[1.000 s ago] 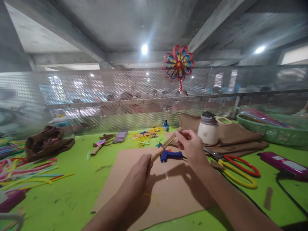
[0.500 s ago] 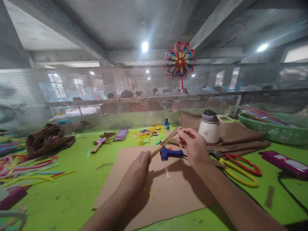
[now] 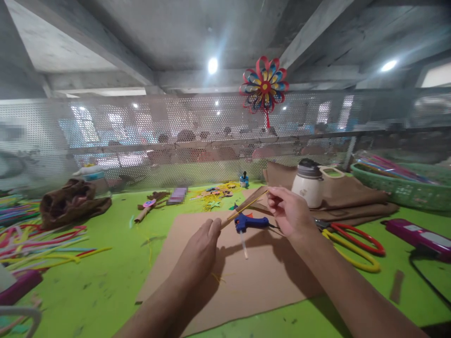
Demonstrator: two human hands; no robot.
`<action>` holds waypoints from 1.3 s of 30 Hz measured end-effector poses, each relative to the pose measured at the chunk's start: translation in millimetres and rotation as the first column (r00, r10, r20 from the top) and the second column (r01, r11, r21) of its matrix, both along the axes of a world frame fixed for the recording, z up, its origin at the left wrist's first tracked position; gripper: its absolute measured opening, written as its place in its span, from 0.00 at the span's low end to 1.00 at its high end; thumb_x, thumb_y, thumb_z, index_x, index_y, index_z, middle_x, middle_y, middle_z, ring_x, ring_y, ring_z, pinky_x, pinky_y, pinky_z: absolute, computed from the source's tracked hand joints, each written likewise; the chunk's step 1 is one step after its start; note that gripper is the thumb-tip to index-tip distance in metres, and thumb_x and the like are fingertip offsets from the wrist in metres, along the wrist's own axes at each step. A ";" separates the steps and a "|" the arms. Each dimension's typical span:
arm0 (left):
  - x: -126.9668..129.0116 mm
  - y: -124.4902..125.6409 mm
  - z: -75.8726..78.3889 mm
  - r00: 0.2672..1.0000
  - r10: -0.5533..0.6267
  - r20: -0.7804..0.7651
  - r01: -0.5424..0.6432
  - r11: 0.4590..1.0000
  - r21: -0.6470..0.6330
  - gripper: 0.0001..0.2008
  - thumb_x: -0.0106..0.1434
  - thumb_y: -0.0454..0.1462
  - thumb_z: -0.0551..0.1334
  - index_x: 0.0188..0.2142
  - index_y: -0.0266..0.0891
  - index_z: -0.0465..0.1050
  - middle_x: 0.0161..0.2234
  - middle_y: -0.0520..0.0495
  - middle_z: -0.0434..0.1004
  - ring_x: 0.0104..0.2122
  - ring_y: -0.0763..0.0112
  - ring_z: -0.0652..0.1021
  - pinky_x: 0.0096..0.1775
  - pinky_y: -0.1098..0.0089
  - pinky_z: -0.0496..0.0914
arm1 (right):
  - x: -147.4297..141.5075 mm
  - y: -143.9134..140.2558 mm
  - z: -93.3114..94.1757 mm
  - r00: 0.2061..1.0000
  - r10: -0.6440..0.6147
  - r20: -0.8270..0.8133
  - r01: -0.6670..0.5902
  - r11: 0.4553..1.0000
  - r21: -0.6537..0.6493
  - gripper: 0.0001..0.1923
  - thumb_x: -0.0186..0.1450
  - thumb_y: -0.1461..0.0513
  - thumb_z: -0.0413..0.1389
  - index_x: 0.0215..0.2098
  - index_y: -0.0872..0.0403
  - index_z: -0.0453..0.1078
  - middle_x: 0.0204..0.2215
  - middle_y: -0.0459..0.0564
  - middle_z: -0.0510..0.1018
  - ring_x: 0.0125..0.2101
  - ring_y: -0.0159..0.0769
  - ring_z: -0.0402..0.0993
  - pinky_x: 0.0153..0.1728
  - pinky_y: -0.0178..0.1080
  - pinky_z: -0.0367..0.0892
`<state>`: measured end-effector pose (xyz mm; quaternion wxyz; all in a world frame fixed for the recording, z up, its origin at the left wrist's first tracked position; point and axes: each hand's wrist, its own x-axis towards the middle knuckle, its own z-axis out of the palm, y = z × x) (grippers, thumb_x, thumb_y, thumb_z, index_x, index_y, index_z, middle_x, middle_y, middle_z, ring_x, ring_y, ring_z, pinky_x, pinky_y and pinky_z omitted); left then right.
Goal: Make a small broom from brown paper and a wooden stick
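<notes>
Above the sheet of brown cardboard on the green counter, a slim brown strip is held up in the air between the person's two hands. Its long axis slants from the left hand up, away and to the right, so that its far end points toward the right hand. The left hand's grip is closed about the near end, the fingers hiding how that end is shaped. A thin yellow strand runs along the right-hand edge of the strip, on nearly the same slant. The right hand's grip is pressed together at the fingertips, pinching the strand's upper end just beside the strip's far tip; whether those fingertips also touch the strip cannot be told. The left hand is thus the nearer one to the strip's body, while the right lies just off its tip, in line with the strand. Behind and below them, a blue glue gun lies on the cardboard, its handle toward the right. Scissors with red and yellow handles rest to the right of the right hand, apart from it.
</notes>
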<state>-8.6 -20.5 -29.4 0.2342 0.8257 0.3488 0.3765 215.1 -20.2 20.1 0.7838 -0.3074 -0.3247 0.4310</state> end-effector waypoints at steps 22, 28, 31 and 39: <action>-11.4 2.7 21.9 0.809 0.331 -0.486 -0.009 0.833 0.553 0.19 0.58 0.23 0.47 0.46 0.40 0.61 0.34 0.45 0.64 0.31 0.66 0.64 0.33 0.67 0.61 | 47.2 4.7 8.2 0.836 0.204 0.509 -0.057 0.956 -0.289 0.07 0.43 0.66 0.56 0.11 0.55 0.61 0.09 0.40 0.60 0.11 0.21 0.49 0.10 0.27 0.40; -15.4 7.8 18.8 0.832 0.256 -0.492 0.035 0.861 0.508 0.17 0.60 0.25 0.46 0.45 0.42 0.61 0.34 0.47 0.64 0.32 0.66 0.65 0.34 0.67 0.60 | 48.3 3.9 7.0 0.800 0.213 0.561 -0.034 0.950 -0.312 0.05 0.44 0.66 0.56 0.13 0.57 0.64 0.10 0.39 0.60 0.11 0.20 0.49 0.11 0.27 0.40; -15.8 8.8 17.5 0.842 0.232 -0.487 0.009 0.897 0.443 0.13 0.62 0.28 0.46 0.42 0.42 0.61 0.33 0.47 0.64 0.31 0.67 0.65 0.32 0.69 0.58 | 47.8 5.2 7.2 0.822 0.135 0.553 0.009 0.968 -0.250 0.07 0.45 0.65 0.58 0.13 0.57 0.64 0.11 0.39 0.60 0.12 0.20 0.51 0.12 0.27 0.43; -15.6 10.1 16.2 0.911 0.166 -0.377 -0.071 0.965 0.253 0.09 0.67 0.38 0.46 0.36 0.40 0.63 0.29 0.50 0.65 0.27 0.70 0.64 0.29 0.70 0.55 | 42.7 2.8 11.8 0.816 0.009 0.578 0.033 0.998 -0.062 0.12 0.52 0.55 0.60 0.21 0.56 0.70 0.20 0.45 0.71 0.21 0.27 0.63 0.21 0.32 0.58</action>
